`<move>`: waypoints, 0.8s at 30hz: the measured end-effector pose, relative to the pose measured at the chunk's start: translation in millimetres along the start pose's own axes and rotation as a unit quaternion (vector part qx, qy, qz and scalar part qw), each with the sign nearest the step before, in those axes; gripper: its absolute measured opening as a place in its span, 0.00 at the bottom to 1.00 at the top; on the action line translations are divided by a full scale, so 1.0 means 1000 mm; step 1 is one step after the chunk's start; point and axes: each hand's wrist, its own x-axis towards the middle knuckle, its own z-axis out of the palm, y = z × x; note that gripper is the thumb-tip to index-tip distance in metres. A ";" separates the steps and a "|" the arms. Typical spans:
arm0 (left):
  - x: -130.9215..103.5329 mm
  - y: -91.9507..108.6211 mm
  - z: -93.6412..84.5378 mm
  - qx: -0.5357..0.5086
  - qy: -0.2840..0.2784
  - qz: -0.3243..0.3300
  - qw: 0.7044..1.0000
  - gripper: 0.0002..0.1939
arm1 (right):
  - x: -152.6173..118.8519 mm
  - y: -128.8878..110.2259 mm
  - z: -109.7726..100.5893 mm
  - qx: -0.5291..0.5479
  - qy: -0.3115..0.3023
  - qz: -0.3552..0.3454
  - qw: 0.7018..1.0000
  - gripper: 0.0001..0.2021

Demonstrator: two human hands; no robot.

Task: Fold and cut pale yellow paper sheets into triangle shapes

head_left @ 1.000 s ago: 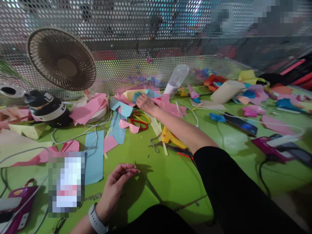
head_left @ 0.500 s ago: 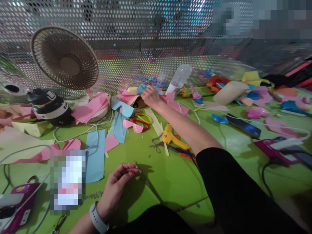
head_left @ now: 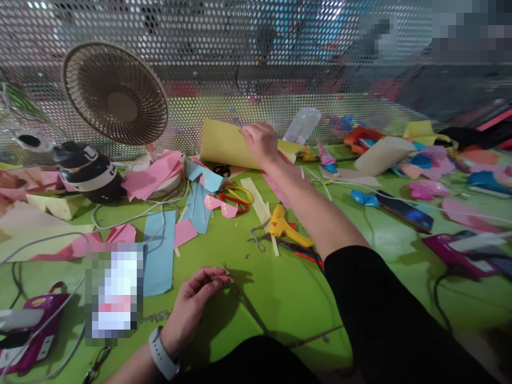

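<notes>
At the near middle of the table, my left hand (head_left: pixel 200 290) is pinched round a thin dark wire-like strand (head_left: pixel 250 309), which runs down toward my lap. Its exact kind is too fine to tell. At the back, my right hand (head_left: pixel 262 144) grips the upper edge of a yellow sheet of paper (head_left: pixel 226 144), which stands raised and curved. Cut blue paper pieces (head_left: pixel 210 177), a pair of black-handled scissors (head_left: pixel 221 170) and red-and-yellow-handled scissors (head_left: pixel 238 198) lie just before the sheet. Under my right forearm rests a yellow glue gun (head_left: pixel 286 228).
A fan (head_left: pixel 120 101) and a dark bottle (head_left: pixel 90 173) stand at the back left. A perforated metal screen (head_left: pixel 192 80) borders the table behind. Cables, power banks (head_left: pixel 34 333), a phone (head_left: pixel 406 212), paper scraps and a cardboard roll (head_left: pixel 382 156) lie around.
My right hand has lifted the yellow sheet out of the paper pile at the back; blue and pink scraps there have shifted aside. My left hand stays in place.
</notes>
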 end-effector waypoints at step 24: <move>0.008 0.017 -0.011 0.092 0.067 0.235 0.965 0.23 | -0.019 -0.050 -0.108 0.314 0.139 0.023 0.939 0.20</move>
